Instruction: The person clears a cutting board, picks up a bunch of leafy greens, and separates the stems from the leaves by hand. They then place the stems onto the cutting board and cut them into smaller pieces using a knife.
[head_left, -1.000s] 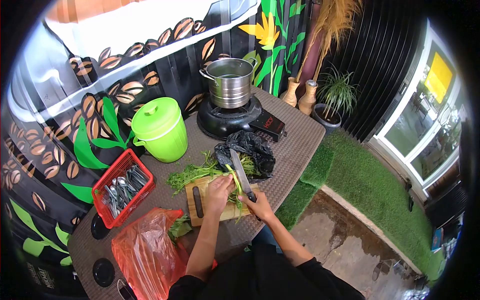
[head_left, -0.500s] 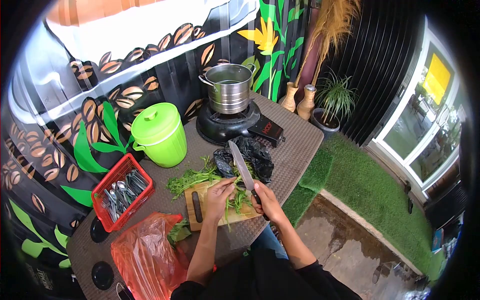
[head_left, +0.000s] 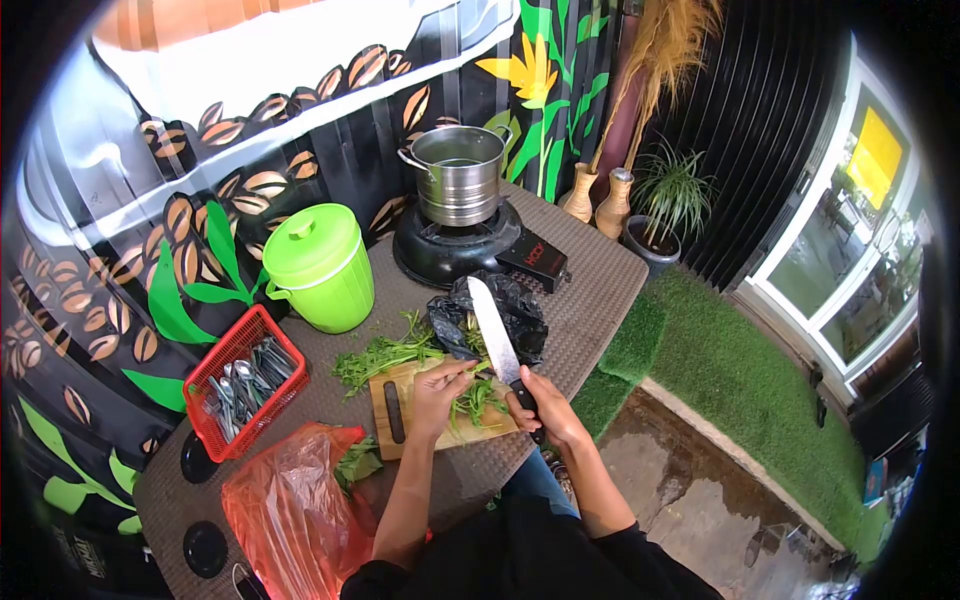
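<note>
My right hand (head_left: 548,408) is wrapped round the black handle of a kitchen knife (head_left: 493,322). Its broad blade points up and away from me, above the greens. Across from it, my left hand (head_left: 440,395) has its fingers pinched together beside the blade; what they hold, if anything, is too small to make out. Beneath both hands lies a wooden cutting board (head_left: 408,385) with a dark handle slot. Cut leafy greens (head_left: 478,402) are on the board, and a longer bunch of leafy stems (head_left: 385,360) lies along its far edge.
A black plastic bag (head_left: 525,315) sits beyond the board, before a stove (head_left: 440,262) bearing a steel pot (head_left: 460,185). Leftward are a green lidded bucket (head_left: 325,275), a red basket (head_left: 200,405) of cutlery and a red plastic bag (head_left: 290,495).
The knife has shifted slightly right, its blade face turned more towards me. My right hand has moved a little right and down; the left has hardly moved.
</note>
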